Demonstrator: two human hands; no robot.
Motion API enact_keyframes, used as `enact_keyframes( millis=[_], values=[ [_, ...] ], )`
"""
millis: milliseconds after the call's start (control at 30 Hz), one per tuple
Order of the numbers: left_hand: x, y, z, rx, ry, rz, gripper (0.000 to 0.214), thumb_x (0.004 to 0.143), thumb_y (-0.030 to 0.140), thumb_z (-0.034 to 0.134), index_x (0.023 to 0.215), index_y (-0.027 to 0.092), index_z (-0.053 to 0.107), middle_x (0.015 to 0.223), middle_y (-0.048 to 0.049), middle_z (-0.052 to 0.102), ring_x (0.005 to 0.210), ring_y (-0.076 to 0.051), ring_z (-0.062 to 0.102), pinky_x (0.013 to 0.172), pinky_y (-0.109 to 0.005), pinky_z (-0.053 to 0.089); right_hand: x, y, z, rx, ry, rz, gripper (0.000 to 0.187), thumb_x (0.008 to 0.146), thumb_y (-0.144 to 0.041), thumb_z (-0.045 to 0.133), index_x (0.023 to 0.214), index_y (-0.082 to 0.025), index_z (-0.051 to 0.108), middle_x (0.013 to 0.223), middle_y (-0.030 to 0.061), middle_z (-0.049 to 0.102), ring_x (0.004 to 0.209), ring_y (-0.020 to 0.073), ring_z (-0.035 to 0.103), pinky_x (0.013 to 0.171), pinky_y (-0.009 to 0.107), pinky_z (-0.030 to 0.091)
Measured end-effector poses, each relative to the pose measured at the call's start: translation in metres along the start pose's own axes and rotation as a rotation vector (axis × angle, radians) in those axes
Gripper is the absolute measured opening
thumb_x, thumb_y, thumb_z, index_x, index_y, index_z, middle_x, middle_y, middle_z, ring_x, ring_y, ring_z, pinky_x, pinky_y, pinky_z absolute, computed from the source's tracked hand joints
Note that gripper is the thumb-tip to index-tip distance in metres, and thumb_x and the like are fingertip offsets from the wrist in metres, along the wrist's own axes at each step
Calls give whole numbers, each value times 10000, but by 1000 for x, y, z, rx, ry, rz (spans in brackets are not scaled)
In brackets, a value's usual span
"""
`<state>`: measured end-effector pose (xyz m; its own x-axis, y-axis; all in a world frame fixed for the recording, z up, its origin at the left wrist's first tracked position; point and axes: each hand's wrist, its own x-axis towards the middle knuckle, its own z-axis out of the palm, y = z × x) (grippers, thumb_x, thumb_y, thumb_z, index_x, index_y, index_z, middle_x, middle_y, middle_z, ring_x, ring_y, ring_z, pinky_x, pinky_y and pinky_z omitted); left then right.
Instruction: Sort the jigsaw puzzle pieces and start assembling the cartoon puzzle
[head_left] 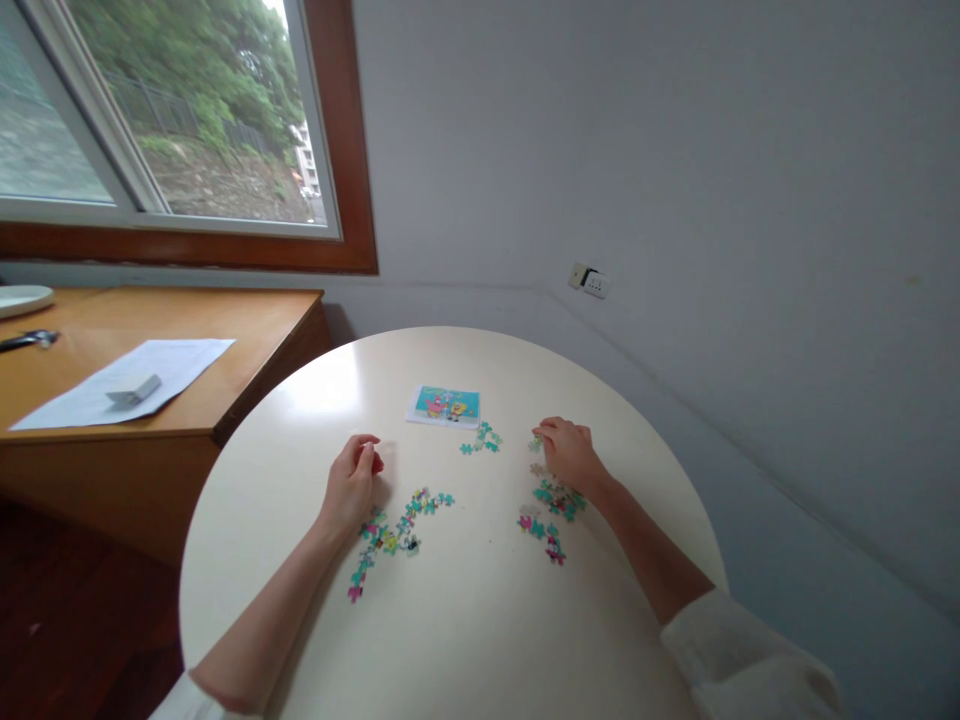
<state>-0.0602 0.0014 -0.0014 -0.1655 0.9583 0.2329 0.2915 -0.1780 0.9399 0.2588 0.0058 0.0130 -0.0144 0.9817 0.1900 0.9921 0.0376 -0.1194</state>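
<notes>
My left hand (352, 478) hovers or rests at the left of the round table, fingers curled inward; what they hold, if anything, is hidden. Just below it spreads a loose group of jigsaw puzzle pieces (389, 540) in teal, yellow and pink. My right hand (571, 452) has its fingertips closed at a small puzzle piece (535, 445) on the right side. More puzzle pieces (553, 495) lie beneath and beside that wrist. Between the hands, farther back, sits a small cluster of teal pieces (482, 440). Behind it lies a picture card (444, 406) with cartoon figures.
The round white table (465, 640) stands near a grey wall with a socket (595, 285). At left is a wooden desk (262, 310) bearing a paper sheet (184, 362), a small white box (133, 389) and a dark object (30, 341). Above it is a window (202, 120).
</notes>
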Motion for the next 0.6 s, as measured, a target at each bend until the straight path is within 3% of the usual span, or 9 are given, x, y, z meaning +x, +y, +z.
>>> enact_keyframes(
  millis=[200,433,600],
  values=[
    [0,-1,0,8,-18,3,252,795,375,403,853,178,549,564,23,522,557,-140,504,565,-263,396,-10,24,-2,-43,-88,49,338,845,-140,374,991,-216,669,1082,61,628,996,184,540,835,322,303],
    [0,0,0,18,7,14,247,783,370,411,829,175,557,546,24,521,537,-139,502,550,-261,395,-5,9,4,-89,-89,43,350,846,-156,372,1038,-239,653,1117,65,613,1017,196,520,835,340,286],
    [0,0,0,13,9,8,253,778,380,410,827,177,553,549,20,520,540,-142,497,546,-261,390,8,-3,7,-156,-84,47,329,819,-110,376,871,-188,692,1053,87,637,985,196,533,796,328,289]
  ],
)
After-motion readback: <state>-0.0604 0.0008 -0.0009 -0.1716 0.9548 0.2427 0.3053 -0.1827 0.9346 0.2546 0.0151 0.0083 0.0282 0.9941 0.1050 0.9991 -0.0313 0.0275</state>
